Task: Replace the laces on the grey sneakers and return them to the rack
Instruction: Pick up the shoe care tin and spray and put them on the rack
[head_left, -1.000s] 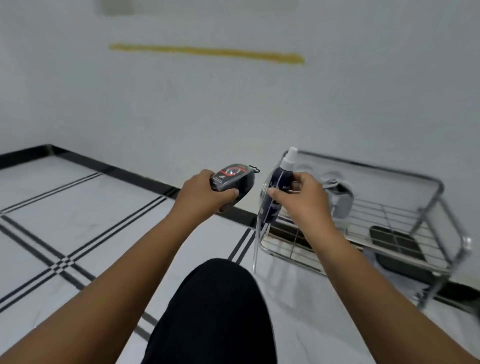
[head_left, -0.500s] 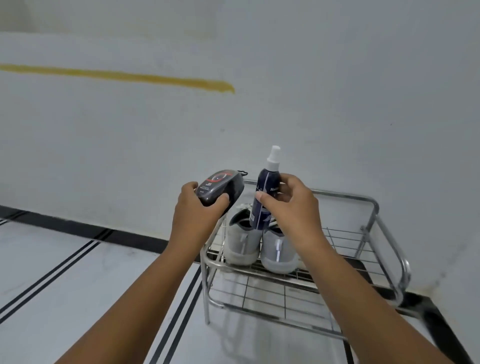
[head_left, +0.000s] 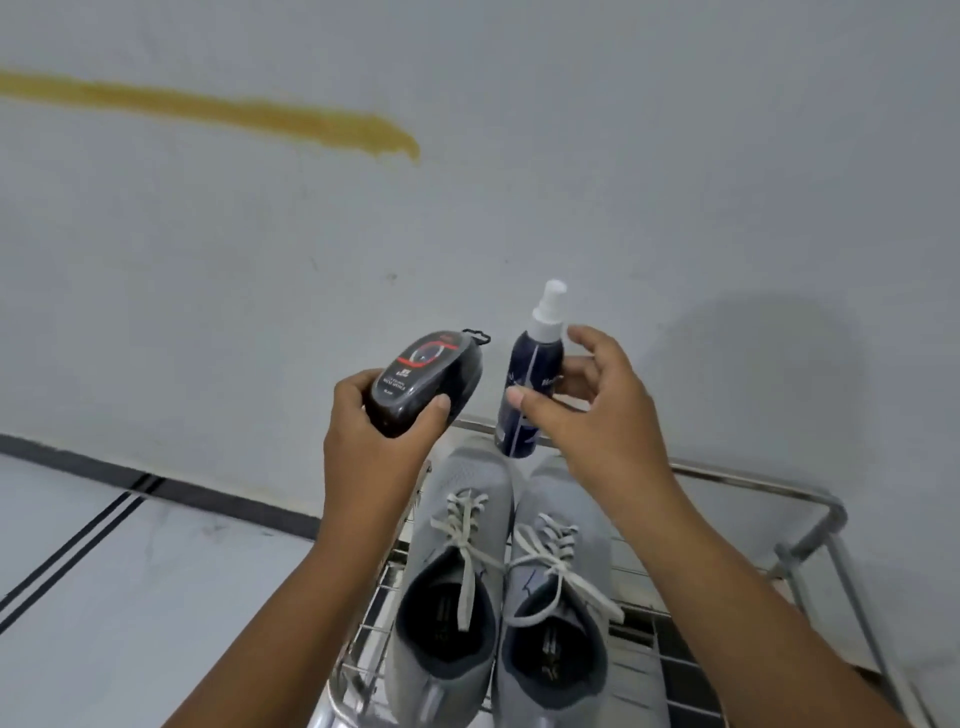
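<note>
1. The left hand (head_left: 376, 441) has its fingers curled tight round a dark oval shoe-polish case (head_left: 423, 382). It holds the case up in the air, above the left edge of the rack.
2. The grey sneakers (head_left: 498, 597) sit side by side on the top shelf of the wire rack (head_left: 810, 525), toes to the wall. They look soft and light, so they would likely bend if squeezed. The firm heel, or the rim of the opening, looks like the best place to grab.
3. The white laces (head_left: 467, 540) are thin and floppy and are threaded through the shoes. Pinching an end is probably the way to pull one.
4. The blue spray bottle (head_left: 530, 384) stands up by the toes, though its bottom is hard to see.
5. The right hand (head_left: 592, 410) has its fingers spread loosely around the bottle. It is not squeezing it.
</note>
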